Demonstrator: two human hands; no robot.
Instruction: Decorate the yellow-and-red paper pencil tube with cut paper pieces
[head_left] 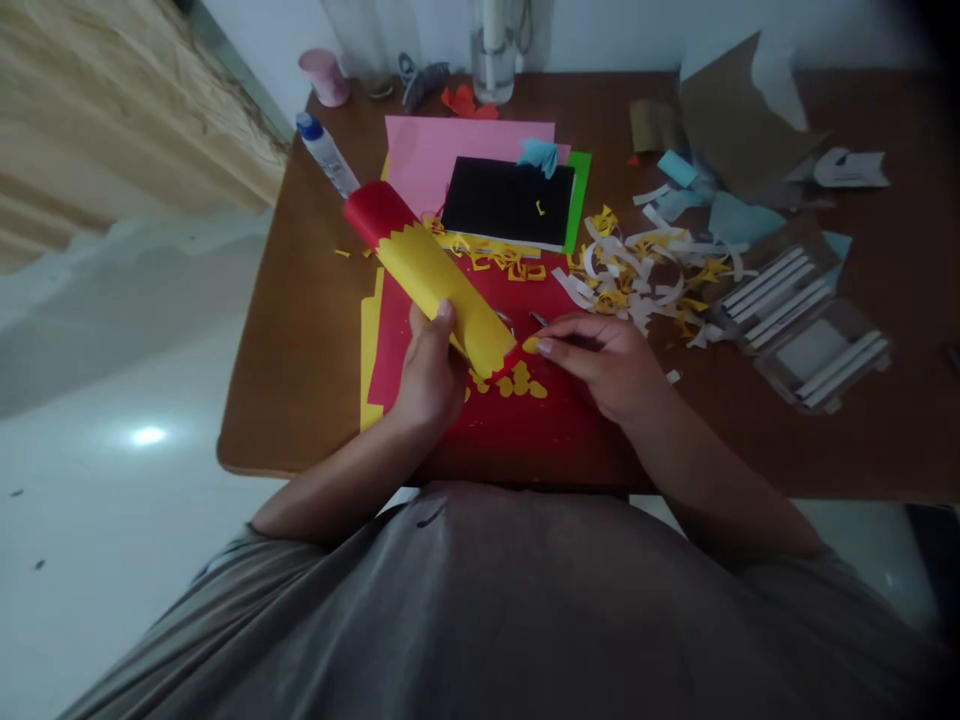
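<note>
Seen from the head, the left hand (pixel 431 375) clamped a rolled tube of red and zigzag-cut yellow paper (pixel 427 280) above a flat red paper sheet (pixel 517 440) on the brown wooden surface (pixel 289 340). The right hand (pixel 600 365) pinched a small yellow paper scrap (pixel 530 345).

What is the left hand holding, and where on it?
A rolled red-and-yellow paper tube, held in the left hand around its yellow part, nearer the lower end.

I can read no words, numbers or brands here; the label (pixel 330 160) on the blue-capped glue bottle (pixel 319 138), at eleven o'clock from my left hand (pixel 431 370), is too small and blurred to make out
</note>
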